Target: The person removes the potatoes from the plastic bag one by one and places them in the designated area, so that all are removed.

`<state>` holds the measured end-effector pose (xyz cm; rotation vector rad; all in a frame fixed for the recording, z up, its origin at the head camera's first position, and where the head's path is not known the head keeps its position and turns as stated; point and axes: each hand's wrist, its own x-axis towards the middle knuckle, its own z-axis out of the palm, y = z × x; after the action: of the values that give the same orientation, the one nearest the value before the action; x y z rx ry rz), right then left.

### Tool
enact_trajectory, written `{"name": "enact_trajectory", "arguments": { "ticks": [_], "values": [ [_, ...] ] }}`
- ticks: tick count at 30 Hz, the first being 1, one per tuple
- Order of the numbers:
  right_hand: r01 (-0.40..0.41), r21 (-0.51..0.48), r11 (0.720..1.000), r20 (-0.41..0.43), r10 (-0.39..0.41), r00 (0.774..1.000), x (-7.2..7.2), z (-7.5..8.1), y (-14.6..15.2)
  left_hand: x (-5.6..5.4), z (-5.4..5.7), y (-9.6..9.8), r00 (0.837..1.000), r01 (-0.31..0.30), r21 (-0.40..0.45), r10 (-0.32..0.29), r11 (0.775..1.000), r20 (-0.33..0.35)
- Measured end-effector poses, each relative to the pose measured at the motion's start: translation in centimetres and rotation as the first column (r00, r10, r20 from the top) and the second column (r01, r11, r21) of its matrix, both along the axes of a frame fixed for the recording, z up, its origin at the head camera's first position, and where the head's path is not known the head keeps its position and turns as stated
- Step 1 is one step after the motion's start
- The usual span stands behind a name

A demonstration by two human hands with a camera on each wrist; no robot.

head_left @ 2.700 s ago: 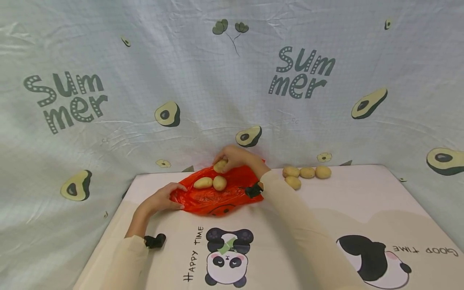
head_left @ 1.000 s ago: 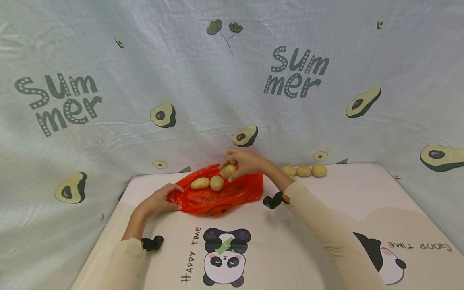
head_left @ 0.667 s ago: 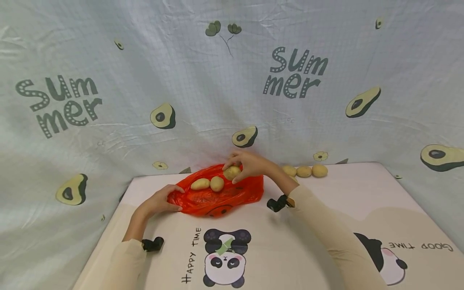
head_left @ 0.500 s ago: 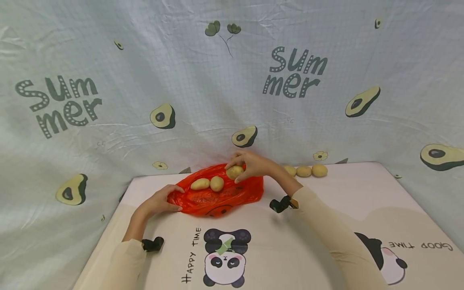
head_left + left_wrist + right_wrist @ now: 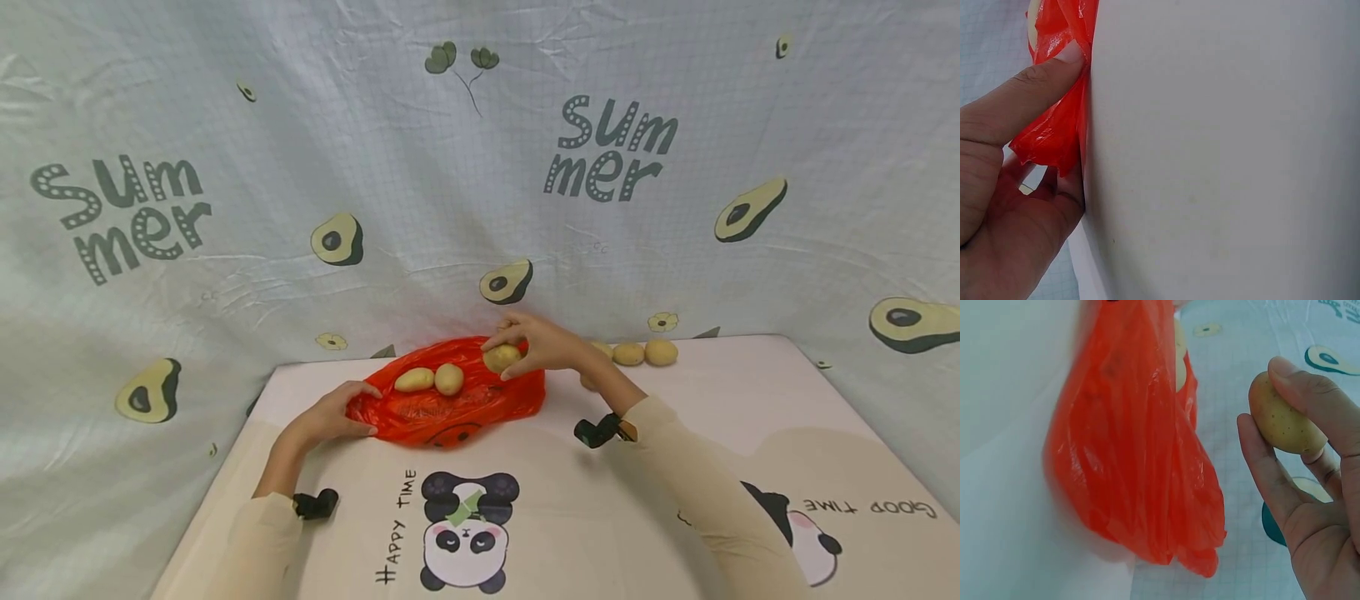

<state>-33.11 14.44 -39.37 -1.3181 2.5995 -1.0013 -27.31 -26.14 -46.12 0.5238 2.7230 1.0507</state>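
Observation:
A red plastic bag (image 5: 420,417) lies flattened at the back of the table, with two potatoes resting on it, a long one (image 5: 414,380) and a rounder one (image 5: 448,379). At the bag's left end, my left hand (image 5: 337,412) holds the edge, thumb (image 5: 1054,78) on the red film and fingers on the other side. My right hand (image 5: 551,343) pinches another potato (image 5: 1285,419) between thumb and fingertips. In the right wrist view this potato is held apart from the bag; in the head view it overlaps the bag's right part.
Behind the right forearm, more potatoes (image 5: 645,353) stand in a row by the table's back edge, partly hidden. A patterned cloth (image 5: 420,167) rises directly behind the table. Panda drawings (image 5: 467,533) are printed on the tabletop cover.
My right hand has moved to the right with the potato, from behind the two resting ones to over the bag's right part. My left hand stays at the bag's left end.

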Motion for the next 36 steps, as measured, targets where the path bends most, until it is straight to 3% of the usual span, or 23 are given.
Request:
{"name": "enact_trajectory", "arguments": {
  "ticks": [10,18,26,36],
  "values": [
    [0.048,0.028,0.998,-0.025,-0.047,0.999,1.1,0.0,1.8,0.0,-0.2,-0.3,1.000,0.000,0.003,0.000,1.000,0.000],
    [0.081,-0.014,0.997,0.052,-0.080,0.995,1.7,-0.3,3.3,-0.4,-0.5,-0.6,1.000,-0.003,0.017,0.002,1.000,0.017],
    [0.102,-0.025,0.995,0.048,-0.100,0.994,2.3,-0.9,5.0,-0.4,-0.3,0.0,1.000,0.017,0.002,-0.017,1.000,0.016],
    [0.208,-0.015,0.978,0.030,-0.207,0.978,3.6,-1.4,8.1,-0.6,-0.2,-0.2,0.999,0.043,-0.019,-0.043,0.999,0.010]
  ]
}}
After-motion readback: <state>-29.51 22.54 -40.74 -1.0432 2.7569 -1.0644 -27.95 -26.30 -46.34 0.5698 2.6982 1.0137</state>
